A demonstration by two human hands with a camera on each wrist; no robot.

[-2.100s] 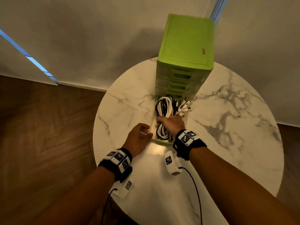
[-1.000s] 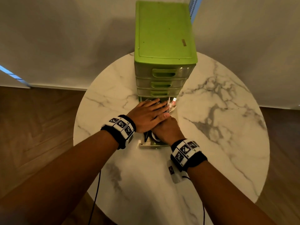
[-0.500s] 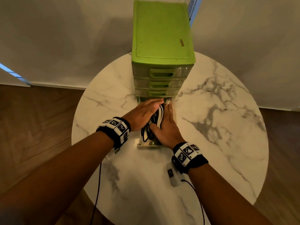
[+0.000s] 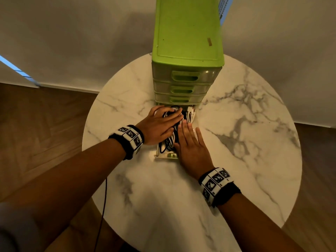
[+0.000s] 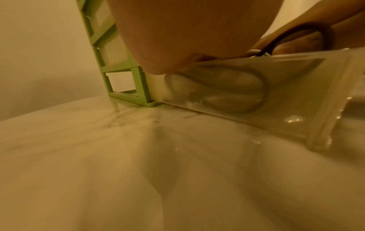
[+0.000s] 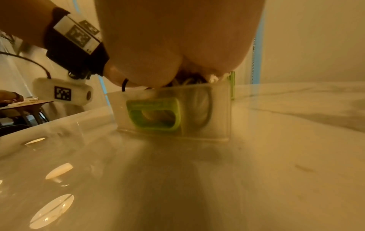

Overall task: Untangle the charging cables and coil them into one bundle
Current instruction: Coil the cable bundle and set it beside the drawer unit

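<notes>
Head view: black and white charging cables (image 4: 173, 137) lie heaped in the pulled-out bottom drawer (image 4: 166, 155) of a green drawer unit (image 4: 187, 33); white connector ends (image 4: 190, 112) show at the drawer's far right corner, just under the unit's front. The left hand (image 4: 160, 125) lies across the far part of the heap, fingers stretched over the cables, its grip released; the right hand (image 4: 192, 150) rests flat on the heap's near right side and the drawer's rim, fingers straight, grip likewise released; the two hands nearly touch at the fingertips. Left wrist view: pale cable loops show through the drawer's clear side wall (image 5: 247, 100); a dark loop rises above its rim. Right wrist view: the drawer's clear front carries a green handle (image 6: 154, 114). The unit stands on a round marble tabletop (image 4: 245, 142); both wrists wear black bands with printed markers (image 4: 216, 180); wooden floor (image 4: 36, 124) surrounds the tabletop.
</notes>
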